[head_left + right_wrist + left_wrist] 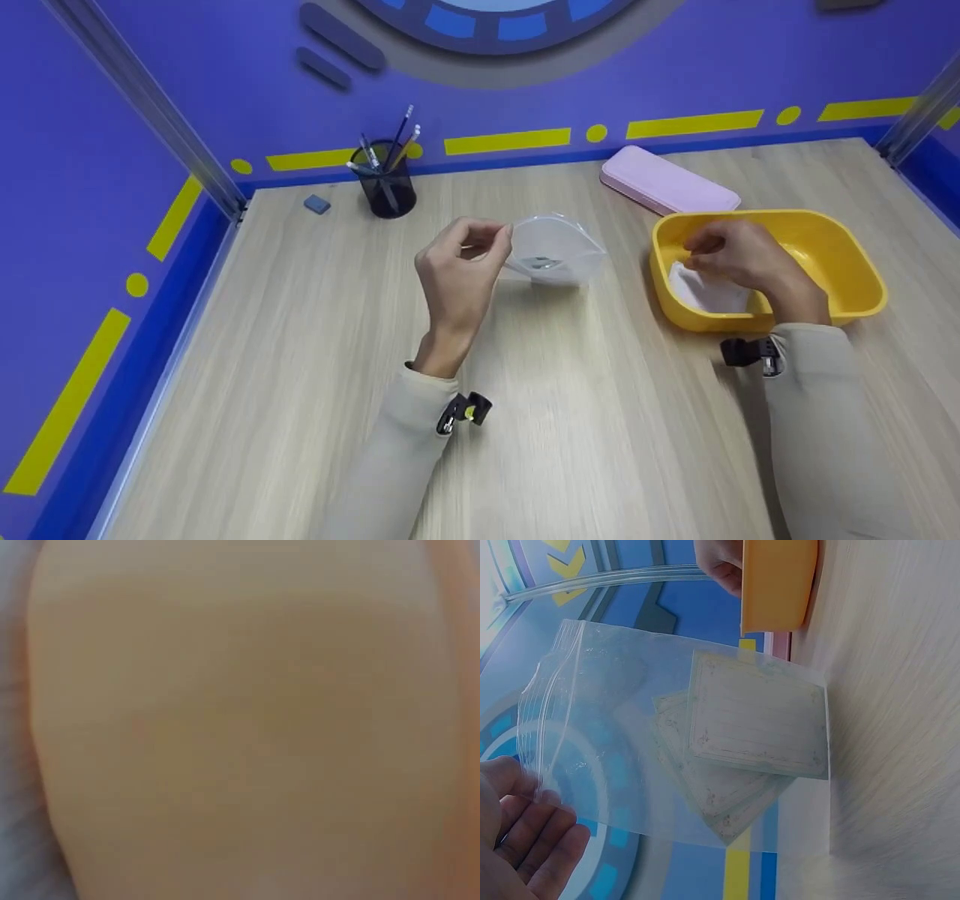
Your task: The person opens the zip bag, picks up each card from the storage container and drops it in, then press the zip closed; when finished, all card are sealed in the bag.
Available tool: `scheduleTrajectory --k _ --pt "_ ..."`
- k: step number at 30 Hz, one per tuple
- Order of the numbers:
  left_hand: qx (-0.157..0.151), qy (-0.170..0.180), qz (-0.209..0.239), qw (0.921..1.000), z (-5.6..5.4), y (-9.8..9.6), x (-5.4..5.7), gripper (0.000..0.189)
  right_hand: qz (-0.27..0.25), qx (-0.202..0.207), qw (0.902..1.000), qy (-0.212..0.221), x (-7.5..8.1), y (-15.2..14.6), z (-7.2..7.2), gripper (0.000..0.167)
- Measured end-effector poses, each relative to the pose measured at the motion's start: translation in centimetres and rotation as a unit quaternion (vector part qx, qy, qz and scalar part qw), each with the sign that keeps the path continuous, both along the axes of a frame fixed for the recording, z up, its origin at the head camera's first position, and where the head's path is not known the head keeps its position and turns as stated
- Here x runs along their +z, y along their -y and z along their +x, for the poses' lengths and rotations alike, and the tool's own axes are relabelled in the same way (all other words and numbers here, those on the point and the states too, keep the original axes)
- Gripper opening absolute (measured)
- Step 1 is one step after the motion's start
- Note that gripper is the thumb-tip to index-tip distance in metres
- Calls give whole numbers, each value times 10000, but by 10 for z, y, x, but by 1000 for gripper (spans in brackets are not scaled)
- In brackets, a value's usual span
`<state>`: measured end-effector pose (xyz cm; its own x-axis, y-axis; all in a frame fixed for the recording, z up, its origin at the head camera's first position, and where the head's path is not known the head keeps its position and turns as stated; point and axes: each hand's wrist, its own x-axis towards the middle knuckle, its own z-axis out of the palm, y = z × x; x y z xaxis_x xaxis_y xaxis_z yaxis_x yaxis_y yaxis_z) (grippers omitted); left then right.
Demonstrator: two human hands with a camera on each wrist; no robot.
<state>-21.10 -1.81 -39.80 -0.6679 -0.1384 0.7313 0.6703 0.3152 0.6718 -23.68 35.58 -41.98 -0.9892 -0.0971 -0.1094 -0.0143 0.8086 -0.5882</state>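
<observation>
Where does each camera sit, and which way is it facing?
Head: worn on the head, facing forward and down over the table; left hand, right hand and sleeves show.
Left wrist: worn there, facing the clear bag with cards inside; the left hand shows, and part of the right hand at the top.
Right wrist: worn there, facing a blurred surface; I cannot tell whether any hand shows.
Shared by head and left wrist: the clear bag, yellow tub, both hands.
</observation>
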Motion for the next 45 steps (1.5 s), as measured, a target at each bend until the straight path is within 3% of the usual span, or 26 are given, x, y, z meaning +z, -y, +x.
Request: scheduleTrajectory --k 19,25,34,45 --pt "-44 -25 0 10000 2 0 0 4 -88 -175 9979 616 -10 1 0 24" --pt "-31 -51 -54 10000 1 0 -2 4 16 -100 9987 496 -11 2 4 20" --pt "-32 -103 -63 9999 0 0 -2 4 14 -303 9971 693 -9 2 2 25" --pt "-57 -74 -45 9999 0 1 -2 4 -135 -224 9991 347 9 -4 4 39"
